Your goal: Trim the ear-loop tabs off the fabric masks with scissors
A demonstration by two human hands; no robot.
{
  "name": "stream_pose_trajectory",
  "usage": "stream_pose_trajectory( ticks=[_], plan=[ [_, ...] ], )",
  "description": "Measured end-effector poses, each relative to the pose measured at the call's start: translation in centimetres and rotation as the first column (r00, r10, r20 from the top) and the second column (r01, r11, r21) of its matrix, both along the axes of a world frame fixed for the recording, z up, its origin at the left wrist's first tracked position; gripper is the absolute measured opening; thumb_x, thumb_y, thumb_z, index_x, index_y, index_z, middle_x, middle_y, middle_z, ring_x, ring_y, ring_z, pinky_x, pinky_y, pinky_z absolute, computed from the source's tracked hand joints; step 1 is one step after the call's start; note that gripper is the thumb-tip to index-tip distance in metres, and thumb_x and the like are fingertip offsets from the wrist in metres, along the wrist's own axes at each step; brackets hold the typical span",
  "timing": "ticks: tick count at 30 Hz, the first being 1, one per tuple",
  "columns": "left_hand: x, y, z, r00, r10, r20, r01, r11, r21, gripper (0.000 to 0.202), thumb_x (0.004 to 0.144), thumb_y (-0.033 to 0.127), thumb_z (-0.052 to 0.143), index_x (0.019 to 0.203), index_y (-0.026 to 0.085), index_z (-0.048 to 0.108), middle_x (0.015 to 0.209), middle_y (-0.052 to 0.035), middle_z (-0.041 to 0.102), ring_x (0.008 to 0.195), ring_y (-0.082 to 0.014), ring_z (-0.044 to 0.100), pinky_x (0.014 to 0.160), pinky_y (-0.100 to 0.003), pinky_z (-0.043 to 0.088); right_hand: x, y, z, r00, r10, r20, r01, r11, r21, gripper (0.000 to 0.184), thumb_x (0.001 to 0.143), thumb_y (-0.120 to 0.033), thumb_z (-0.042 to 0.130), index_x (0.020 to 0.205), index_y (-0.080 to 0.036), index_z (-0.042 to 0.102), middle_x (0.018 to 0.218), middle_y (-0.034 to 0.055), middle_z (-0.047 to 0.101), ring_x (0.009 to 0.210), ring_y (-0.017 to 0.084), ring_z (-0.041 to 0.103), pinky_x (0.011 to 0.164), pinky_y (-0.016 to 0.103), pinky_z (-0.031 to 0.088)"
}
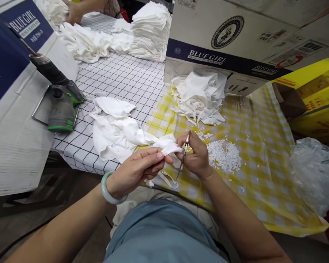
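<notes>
My left hand point(142, 166), with a pale green bangle at its wrist, pinches the edge of a white cloth piece point(167, 143) between thumb and fingers. Close beside it, my right hand point(195, 155) is closed around small metal scissors point(183, 157), whose blades point down towards me. The right fingertips also touch the end of the cloth. A thin white strap point(168, 180) dangles below the hands. To the left, a crumpled heap of white cloth point(113, 135) runs up to the held piece. Small white clippings point(224, 156) lie scattered right of my right hand.
Another heap of strapped white cloth pieces point(201, 96) lies before a large carton point(216, 40). A green-and-black tool point(60, 106) stands by the left carton point(22, 120). Behind are a tall cloth stack point(151, 33) and another person's hand point(74, 14). A clear plastic bag point(315, 171) sits right.
</notes>
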State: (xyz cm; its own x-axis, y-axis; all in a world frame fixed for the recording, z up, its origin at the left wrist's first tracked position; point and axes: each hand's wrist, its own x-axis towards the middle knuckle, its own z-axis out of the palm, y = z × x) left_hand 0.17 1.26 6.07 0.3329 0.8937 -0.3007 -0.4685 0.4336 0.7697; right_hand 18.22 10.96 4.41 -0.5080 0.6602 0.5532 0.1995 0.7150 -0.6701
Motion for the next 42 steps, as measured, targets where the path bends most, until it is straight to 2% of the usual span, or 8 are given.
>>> stream_pose_trajectory(
  ticks=[4, 7, 9, 11, 14, 19, 24, 42],
  plan=[
    [0.6, -0.3, 0.4, 0.938, 0.111, -0.328, -0.028, 0.969, 0.247, 0.028, 0.096, 0.036, 0.054, 0.084, 0.018, 0.072, 0.072, -0.0016, 0.048, 0.067, -0.0119, 0.045, 0.063, -0.024, 0.040, 0.3, -1.3, -1.3, 0.999, -0.042, 0.010, 0.043, 0.959, -0.279, 0.014, 0.070, -0.015, 0.065, 0.078, -0.022, 0.056, 0.077, 0.0002, 0.058, 0.072, 0.016, 0.055, 0.069, 0.031, 0.045],
    [1.6, 0.1, 0.6, 0.848, 0.323, -0.419, -0.063, 0.848, 0.527, 0.025, 0.095, 0.027, 0.054, 0.081, 0.018, 0.073, 0.104, -0.0082, 0.056, 0.110, -0.0209, 0.050, 0.099, -0.031, 0.040, -0.4, -3.4, -2.8, 0.994, -0.077, -0.082, 0.017, 0.820, -0.573, 0.017, 0.071, -0.027, 0.071, 0.077, -0.021, 0.056, 0.071, -0.0027, 0.056, 0.061, 0.013, 0.051, 0.059, 0.027, 0.043],
    [2.6, 0.6, 0.2, 0.882, 0.331, -0.336, -0.112, 0.839, 0.533, 0.028, 0.096, 0.026, 0.051, 0.079, 0.018, 0.071, 0.109, -0.0087, 0.056, 0.110, -0.0215, 0.051, 0.098, -0.032, 0.042, -0.8, -4.9, -3.7, 0.985, -0.110, -0.130, -0.011, 0.719, -0.695, 0.022, 0.074, -0.036, 0.071, 0.078, -0.021, 0.055, 0.070, -0.0028, 0.055, 0.061, 0.013, 0.051, 0.059, 0.026, 0.044],
    [3.7, 0.9, -0.5, 0.921, 0.297, -0.251, -0.165, 0.883, 0.439, 0.031, 0.097, 0.029, 0.049, 0.075, 0.017, 0.067, 0.104, -0.0073, 0.055, 0.088, -0.0169, 0.055, 0.079, -0.029, 0.047, -0.6, -5.9, -4.2, 0.984, -0.101, -0.146, -0.041, 0.674, -0.737, 0.026, 0.077, -0.042, 0.070, 0.081, -0.021, 0.055, 0.072, -0.0021, 0.056, 0.064, 0.014, 0.052, 0.061, 0.027, 0.046],
    [5.1, 1.1, -1.6, 0.894, 0.346, -0.286, -0.217, 0.891, 0.399, 0.033, 0.098, 0.033, 0.048, 0.074, 0.016, 0.063, 0.104, -0.0068, 0.051, 0.074, -0.0135, 0.048, 0.063, -0.026, 0.043, 1.3, -6.0, -3.6, 0.998, -0.056, -0.018, 0.030, 0.753, -0.657, 0.026, 0.077, -0.040, 0.070, 0.087, -0.021, 0.057, 0.081, 0.0007, 0.058, 0.074, 0.016, 0.055, 0.068, 0.030, 0.046],
    [6.3, 0.8, -2.7, 0.816, 0.385, -0.430, -0.153, 0.863, 0.482, 0.030, 0.099, 0.031, 0.043, 0.081, 0.019, 0.065, 0.114, -0.0080, 0.048, 0.095, -0.0188, 0.051, 0.070, -0.028, 0.044, 5.4, -5.4, -1.2, 0.938, -0.068, 0.340, 0.210, 0.892, -0.400, 0.032, 0.078, -0.048, 0.069, 0.078, -0.020, 0.055, 0.078, 0.0037, 0.058, 0.078, 0.020, 0.051, 0.073, 0.034, 0.040],
    [6.9, 0.6, -3.3, 0.782, 0.359, -0.509, -0.032, 0.839, 0.544, 0.032, 0.100, 0.031, 0.040, 0.078, 0.020, 0.060, 0.104, -0.0103, 0.051, 0.116, -0.0264, 0.045, 0.086, -0.036, 0.044, 6.3, -5.7, -0.5, 0.846, -0.098, 0.524, 0.287, 0.911, -0.294, 0.046, 0.070, -0.060, 0.073, 0.066, -0.020, 0.050, 0.066, 0.0009, 0.052, 0.067, 0.016, 0.044, 0.067, 0.032, 0.033],
    [7.3, 0.7, -3.6, 0.765, 0.358, -0.535, 0.047, 0.798, 0.600, 0.031, 0.100, 0.024, 0.036, 0.074, 0.021, 0.053, 0.103, -0.0097, 0.048, 0.117, -0.0248, 0.041, 0.098, -0.039, 0.038, 6.3, -5.6, -0.5, 0.857, -0.065, 0.512, 0.248, 0.922, -0.298, 0.052, 0.071, -0.062, 0.072, 0.057, -0.020, 0.044, 0.057, -0.0004, 0.050, 0.059, 0.014, 0.042, 0.065, 0.030, 0.031]
  ],
)
